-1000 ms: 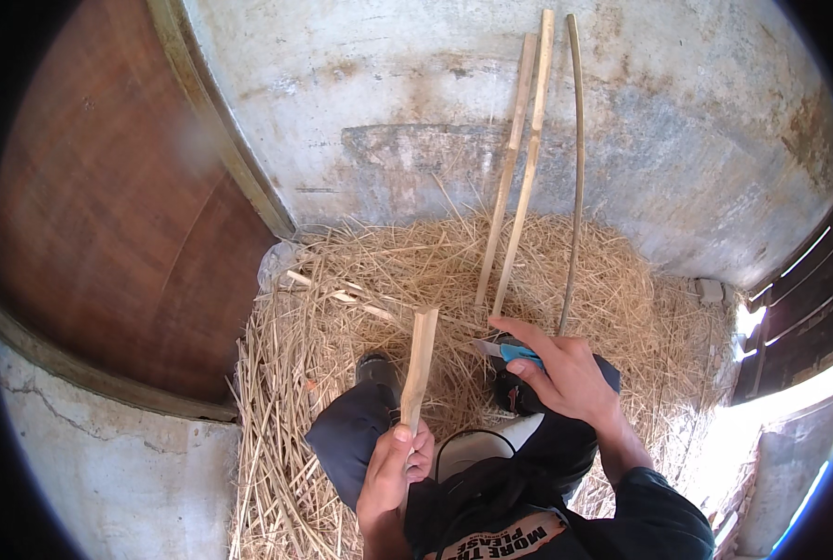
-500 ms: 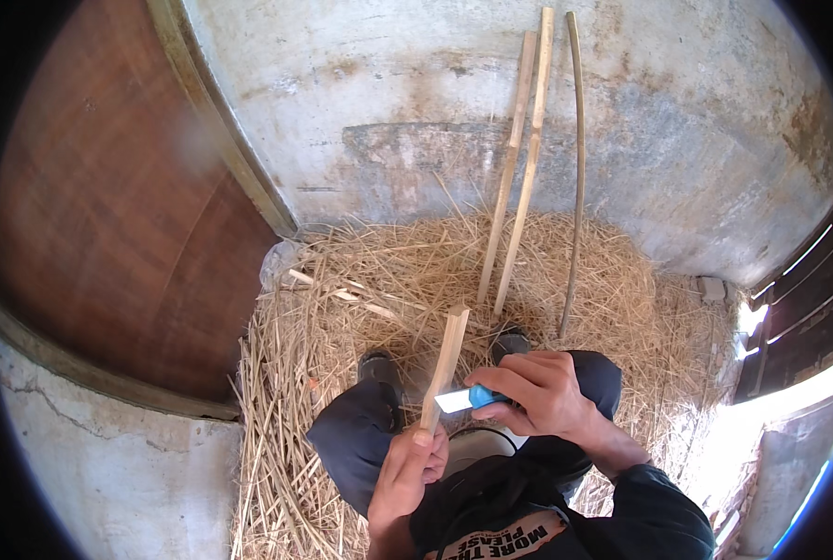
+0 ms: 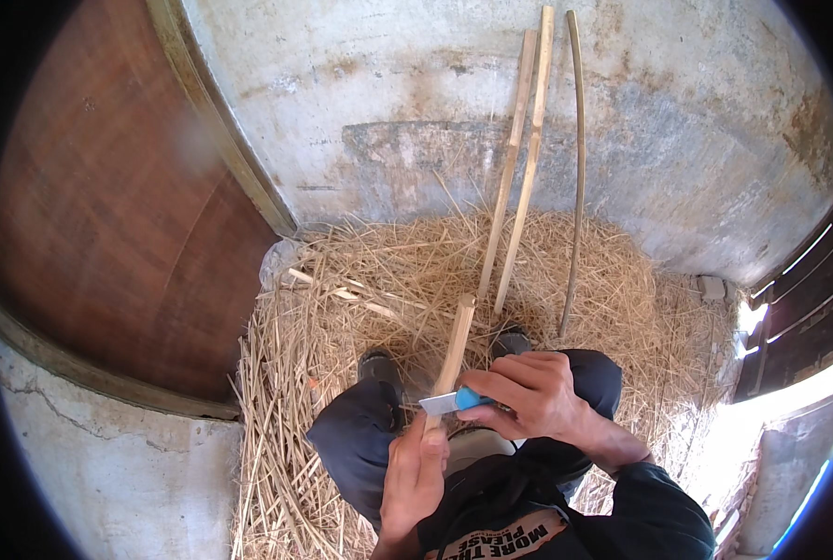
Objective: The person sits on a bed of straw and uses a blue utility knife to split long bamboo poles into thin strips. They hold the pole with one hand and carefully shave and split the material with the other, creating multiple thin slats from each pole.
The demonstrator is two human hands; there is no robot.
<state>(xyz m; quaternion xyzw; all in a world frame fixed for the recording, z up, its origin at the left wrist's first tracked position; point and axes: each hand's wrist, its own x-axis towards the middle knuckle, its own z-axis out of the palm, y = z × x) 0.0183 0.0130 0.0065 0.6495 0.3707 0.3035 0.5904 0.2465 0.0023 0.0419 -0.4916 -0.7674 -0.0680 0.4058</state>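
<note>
A pale wooden stick (image 3: 456, 347) rises at a slant in front of me, its lower end in the closed fingers of my left hand (image 3: 415, 474). My right hand (image 3: 535, 397) is wrapped round the blue handle of a knife (image 3: 443, 403). The knife's broad, flat blade lies across the stick just above my left thumb. My fingers hide part of the blue handle, and my left hand covers the stick's lowest part.
Straw and wood shavings (image 3: 360, 252) cover the floor around my shoes (image 3: 379, 366). Two squared wooden poles (image 3: 526, 177) and a thin round pole (image 3: 579, 168) lean on the stained wall (image 3: 388, 75). A brown door panel (image 3: 127, 205) is at the left.
The stick has turned in my left hand, showing a different face. The knife blade has shifted slightly left, and its flat has tilted.
</note>
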